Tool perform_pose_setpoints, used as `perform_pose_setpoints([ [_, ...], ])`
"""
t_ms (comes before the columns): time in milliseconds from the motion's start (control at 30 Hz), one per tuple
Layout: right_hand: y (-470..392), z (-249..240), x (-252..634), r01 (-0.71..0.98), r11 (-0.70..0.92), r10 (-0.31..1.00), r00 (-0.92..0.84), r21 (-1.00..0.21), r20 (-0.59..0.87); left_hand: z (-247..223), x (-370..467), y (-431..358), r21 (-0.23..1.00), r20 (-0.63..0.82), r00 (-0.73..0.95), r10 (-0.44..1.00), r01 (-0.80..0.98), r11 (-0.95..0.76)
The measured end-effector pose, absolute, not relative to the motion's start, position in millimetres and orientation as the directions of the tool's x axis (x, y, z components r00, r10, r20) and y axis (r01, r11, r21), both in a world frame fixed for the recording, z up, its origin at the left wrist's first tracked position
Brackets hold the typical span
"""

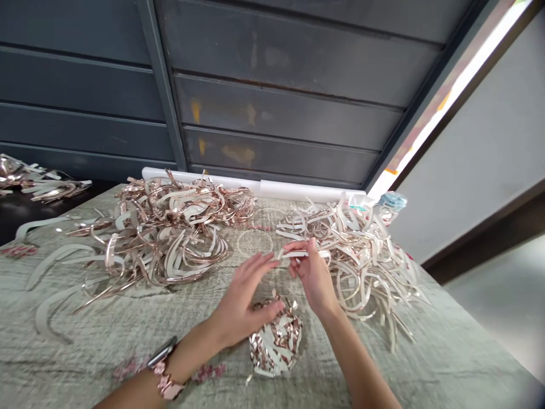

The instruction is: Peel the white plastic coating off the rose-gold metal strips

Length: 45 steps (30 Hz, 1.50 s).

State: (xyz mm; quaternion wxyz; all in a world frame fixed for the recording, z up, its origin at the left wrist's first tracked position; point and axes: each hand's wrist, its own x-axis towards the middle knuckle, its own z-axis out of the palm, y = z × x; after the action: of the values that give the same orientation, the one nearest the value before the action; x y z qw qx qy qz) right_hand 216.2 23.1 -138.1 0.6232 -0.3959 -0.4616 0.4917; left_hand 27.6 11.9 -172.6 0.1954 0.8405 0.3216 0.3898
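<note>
My right hand (314, 278) pinches a narrow white strip (296, 254) between thumb and fingers, holding it roughly level above the table. To its left, my left hand (242, 304) is open with the fingers stretched toward the strip's end; I see nothing held in it. Under the left thumb lies a small heap of short rose-gold and white cut pieces (276, 346), partly hidden by that hand. Just beyond my right hand spreads a tangled pile of curled strips (361, 255), shiny on one side and white on the other.
A larger tangle of similar curled strips (183, 227) covers the left part of the wood-patterned table (170, 335). White rolls (298, 190) lie along the back, against dark grey panels (276, 102). A light-blue crumpled item (392, 201) stands back right. More strips (38, 182) rest on a dark surface far left.
</note>
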Motion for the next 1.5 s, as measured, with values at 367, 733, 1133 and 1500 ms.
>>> perform_pose_setpoints([
  [367, 10.0, -144.1, 196.0, -0.062, 0.159, 0.948, -0.27, -0.985, 0.17, -170.6, 18.2, 23.6, 0.384, 0.842, 0.224, 0.49, 0.388, -0.838],
  [733, 13.0, -154.0, 191.2, 0.07, 0.399, 0.914, -0.106, -0.914, 0.391, -169.8, 38.6, 17.1, 0.919, 0.384, -0.133, 0.914, -0.045, -0.393],
  [1133, 7.1, -148.8, 188.2, 0.258, 0.492, 0.869, -0.083, -0.831, 0.488, -169.6, 41.3, 15.9, 0.936, 0.165, -0.152, 0.975, -0.287, -0.203],
  [1500, 1.3, -140.1, 187.1, 0.192, 0.354, 0.935, -0.057, -0.915, 0.35, -168.4, 22.0, 24.8, 0.378, 0.847, 0.088, 0.525, 0.594, -0.71],
])
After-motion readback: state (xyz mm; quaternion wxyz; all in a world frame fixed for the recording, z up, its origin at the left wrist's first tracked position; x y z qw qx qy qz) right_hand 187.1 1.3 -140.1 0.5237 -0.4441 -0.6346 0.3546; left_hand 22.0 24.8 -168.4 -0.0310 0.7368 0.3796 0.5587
